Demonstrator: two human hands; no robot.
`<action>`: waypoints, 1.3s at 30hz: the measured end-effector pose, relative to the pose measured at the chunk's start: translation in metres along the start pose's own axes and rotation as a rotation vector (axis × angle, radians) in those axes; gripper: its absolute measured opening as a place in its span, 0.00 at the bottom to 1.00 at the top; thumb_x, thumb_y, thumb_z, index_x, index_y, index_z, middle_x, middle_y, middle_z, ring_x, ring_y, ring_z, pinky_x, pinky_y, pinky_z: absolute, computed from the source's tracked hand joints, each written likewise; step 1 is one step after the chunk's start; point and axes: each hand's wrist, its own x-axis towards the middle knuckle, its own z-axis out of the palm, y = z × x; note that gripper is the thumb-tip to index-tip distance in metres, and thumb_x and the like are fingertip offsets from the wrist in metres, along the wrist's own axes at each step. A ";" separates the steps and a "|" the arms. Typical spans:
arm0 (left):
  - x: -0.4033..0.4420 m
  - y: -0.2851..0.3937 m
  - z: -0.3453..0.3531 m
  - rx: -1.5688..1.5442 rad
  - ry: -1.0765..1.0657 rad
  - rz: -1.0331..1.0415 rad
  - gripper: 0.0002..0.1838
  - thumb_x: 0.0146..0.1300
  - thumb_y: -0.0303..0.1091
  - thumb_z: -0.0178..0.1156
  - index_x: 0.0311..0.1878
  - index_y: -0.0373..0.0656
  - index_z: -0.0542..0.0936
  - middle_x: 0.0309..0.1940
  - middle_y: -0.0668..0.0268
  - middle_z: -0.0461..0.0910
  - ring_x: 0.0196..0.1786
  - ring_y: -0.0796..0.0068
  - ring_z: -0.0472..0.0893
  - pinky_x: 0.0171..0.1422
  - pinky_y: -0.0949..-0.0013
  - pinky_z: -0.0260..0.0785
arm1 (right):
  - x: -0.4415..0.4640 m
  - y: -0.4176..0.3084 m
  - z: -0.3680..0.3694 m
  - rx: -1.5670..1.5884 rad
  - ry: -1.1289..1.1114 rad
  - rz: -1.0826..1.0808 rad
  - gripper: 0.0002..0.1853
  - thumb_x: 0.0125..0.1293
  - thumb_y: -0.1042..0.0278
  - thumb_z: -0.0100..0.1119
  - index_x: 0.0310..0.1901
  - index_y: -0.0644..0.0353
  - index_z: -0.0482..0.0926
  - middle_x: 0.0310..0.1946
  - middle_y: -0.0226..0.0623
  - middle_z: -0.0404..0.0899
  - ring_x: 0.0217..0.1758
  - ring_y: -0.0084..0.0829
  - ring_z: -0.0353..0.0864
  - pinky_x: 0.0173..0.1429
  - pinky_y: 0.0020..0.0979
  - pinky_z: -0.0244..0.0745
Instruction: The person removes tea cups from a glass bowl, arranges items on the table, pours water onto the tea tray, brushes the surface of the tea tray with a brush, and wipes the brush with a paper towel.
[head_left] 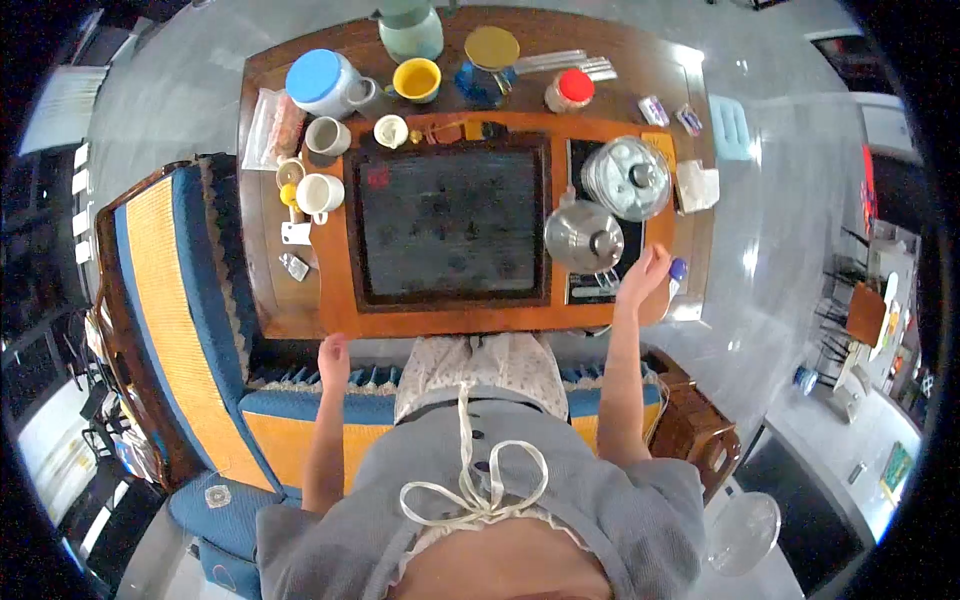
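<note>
My right hand is over the right side of the tea table, just right of a steel kettle; its fingers look curled, and what they hold, if anything, is too small to make out. A purple-capped item lies beside that hand. Behind the kettle stands a round glass pot with pale things inside. My left hand hangs at the table's front edge, left of my lap, its fingers loosely bent and too small to read clearly. The dark tray fills the middle of the orange-brown board.
White mugs, a blue-lidded jug, a yellow cup, a blue glass jug and a red-lidded jar stand along the left and far sides. Tissues lie at the right edge. A sofa flanks the left.
</note>
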 end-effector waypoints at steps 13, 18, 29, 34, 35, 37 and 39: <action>0.145 0.004 0.031 1.323 -0.015 0.433 0.62 0.36 0.56 0.68 0.67 0.36 0.43 0.69 0.55 0.43 0.71 0.59 0.43 0.72 0.60 0.40 | 0.107 -0.234 0.478 -0.337 -1.104 -0.676 0.25 0.62 0.46 0.45 0.47 0.60 0.74 0.49 0.46 0.73 0.55 0.45 0.69 0.59 0.39 0.61; 0.140 -0.007 0.040 1.278 -0.148 0.415 0.54 0.41 0.49 0.66 0.65 0.31 0.48 0.68 0.51 0.44 0.70 0.57 0.46 0.71 0.64 0.42 | 0.129 -0.207 0.584 -0.579 -1.263 -0.667 0.27 0.64 0.45 0.41 0.43 0.64 0.75 0.42 0.46 0.76 0.49 0.45 0.71 0.55 0.38 0.64; 0.144 0.032 0.023 1.047 -0.348 0.270 0.31 0.58 0.27 0.47 0.64 0.29 0.51 0.66 0.49 0.49 0.69 0.54 0.50 0.68 0.68 0.52 | 0.140 -0.209 0.574 -0.431 -1.684 -0.024 0.30 0.57 0.30 0.38 0.30 0.53 0.74 0.16 0.27 0.70 0.19 0.20 0.66 0.23 0.22 0.61; 0.141 -0.004 0.037 1.167 -0.162 0.414 0.34 0.56 0.29 0.50 0.64 0.29 0.49 0.66 0.49 0.47 0.69 0.54 0.49 0.68 0.70 0.53 | 0.122 -0.174 0.565 -0.146 -1.364 0.115 0.34 0.57 0.33 0.41 0.60 0.45 0.66 0.58 0.36 0.66 0.61 0.34 0.63 0.53 0.37 0.67; 0.139 -0.005 0.037 1.189 -0.141 0.432 0.37 0.55 0.31 0.53 0.64 0.29 0.49 0.66 0.49 0.47 0.69 0.54 0.49 0.68 0.69 0.53 | 0.120 -0.177 0.563 -0.243 -1.293 0.080 0.34 0.57 0.34 0.42 0.60 0.47 0.65 0.58 0.40 0.66 0.59 0.39 0.65 0.54 0.39 0.67; 0.141 0.002 0.034 1.182 -0.179 0.411 0.45 0.48 0.35 0.61 0.65 0.29 0.47 0.67 0.49 0.45 0.69 0.54 0.48 0.69 0.69 0.52 | 0.108 -0.178 0.562 -0.148 -1.240 -0.122 0.32 0.58 0.37 0.43 0.57 0.50 0.67 0.57 0.44 0.66 0.56 0.44 0.68 0.54 0.40 0.66; 0.142 0.010 0.029 1.125 -0.305 0.338 0.55 0.39 0.40 0.69 0.65 0.29 0.45 0.67 0.49 0.43 0.70 0.54 0.47 0.69 0.70 0.51 | 0.103 -0.185 0.570 -0.231 -1.145 -0.114 0.27 0.61 0.44 0.44 0.52 0.58 0.70 0.49 0.53 0.72 0.46 0.50 0.75 0.49 0.42 0.70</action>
